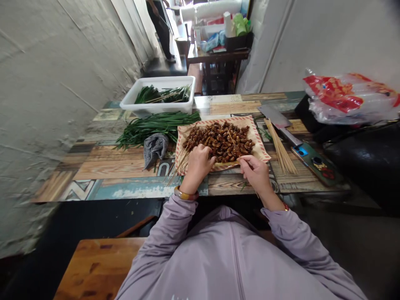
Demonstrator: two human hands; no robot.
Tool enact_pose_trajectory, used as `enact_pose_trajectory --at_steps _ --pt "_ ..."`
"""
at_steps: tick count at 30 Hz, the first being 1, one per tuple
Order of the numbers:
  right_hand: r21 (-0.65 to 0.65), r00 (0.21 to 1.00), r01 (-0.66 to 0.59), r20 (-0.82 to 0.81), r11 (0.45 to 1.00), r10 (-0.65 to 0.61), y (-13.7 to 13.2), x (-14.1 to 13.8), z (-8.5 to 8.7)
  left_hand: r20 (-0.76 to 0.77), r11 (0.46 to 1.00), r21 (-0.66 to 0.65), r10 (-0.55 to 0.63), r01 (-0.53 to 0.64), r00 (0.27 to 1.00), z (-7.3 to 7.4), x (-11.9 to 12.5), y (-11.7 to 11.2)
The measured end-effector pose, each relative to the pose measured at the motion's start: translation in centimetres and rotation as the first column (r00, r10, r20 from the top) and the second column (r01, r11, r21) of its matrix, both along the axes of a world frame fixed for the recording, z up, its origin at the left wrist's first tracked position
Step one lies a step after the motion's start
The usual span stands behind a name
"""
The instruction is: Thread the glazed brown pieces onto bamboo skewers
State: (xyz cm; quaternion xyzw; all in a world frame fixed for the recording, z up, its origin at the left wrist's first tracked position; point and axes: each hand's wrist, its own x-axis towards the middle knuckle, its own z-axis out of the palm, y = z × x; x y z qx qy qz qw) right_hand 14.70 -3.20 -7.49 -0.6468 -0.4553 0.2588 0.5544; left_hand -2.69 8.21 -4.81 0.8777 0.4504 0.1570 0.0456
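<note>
A heap of glossy brown pupa-like pieces [223, 139] lies on paper with a red-striped border [261, 153]. My left hand [199, 163] is closed at the heap's near left edge, its fingertips partly hidden, so what it pinches cannot be made out. At the near right edge, my right hand [255, 171] is closed, thumb and finger pinching a thin wooden skewer that is mostly hidden by the hand. Several loaded skewers [183, 160] rest on the paper's left side, their bare ends sticking out toward me.
Left of the paper are long green leaves [156, 125], a grey cloth [155, 148] and a white tub [158, 109] holding greens. To the right lie bare skewers [279, 148], a cleaver [275, 116], a phone [317, 163] and plastic bags [350, 96]. A person [161, 29] stands far back.
</note>
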Motion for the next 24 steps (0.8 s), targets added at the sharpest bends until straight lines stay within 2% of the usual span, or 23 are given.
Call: enact_pose_trajectory --at_steps 6,9,12,15,17,20,24 --pt "-0.012 1.000 0.008 -0.001 1.000 -0.008 0.1 0.0 0.1 0.016 0.999 0.001 -0.032 0.032 0.999 -0.3 0.0 0.4" --pt "-0.021 1.000 0.016 -0.012 1.000 -0.016 0.1 -0.1 0.1 0.214 0.997 -0.053 -0.047 0.059 0.976 -0.3 -0.2 0.7" --pt "-0.014 0.999 0.018 -0.039 1.000 -0.019 0.0 -0.1 0.2 0.498 0.963 -0.226 -0.013 0.145 0.867 0.0 -0.2 1.4" --pt "0.024 0.996 0.027 -0.085 0.999 -0.025 -0.2 -0.4 0.5 0.663 0.860 -0.404 0.041 0.312 0.747 0.7 0.0 1.8" --pt "0.069 0.994 0.047 -0.105 0.997 -0.039 -0.1 -0.6 0.9 0.713 0.776 -0.469 0.050 0.422 0.700 1.3 0.3 1.7" --pt "0.135 0.995 0.051 -0.089 0.989 -0.039 0.5 -1.0 1.7 0.742 0.672 -0.538 0.091 0.508 0.665 1.8 0.8 1.3" --pt "0.160 0.997 0.015 -0.074 0.987 -0.003 2.0 -1.3 2.3 0.754 0.562 -0.605 0.176 0.565 0.633 1.4 0.7 1.0"
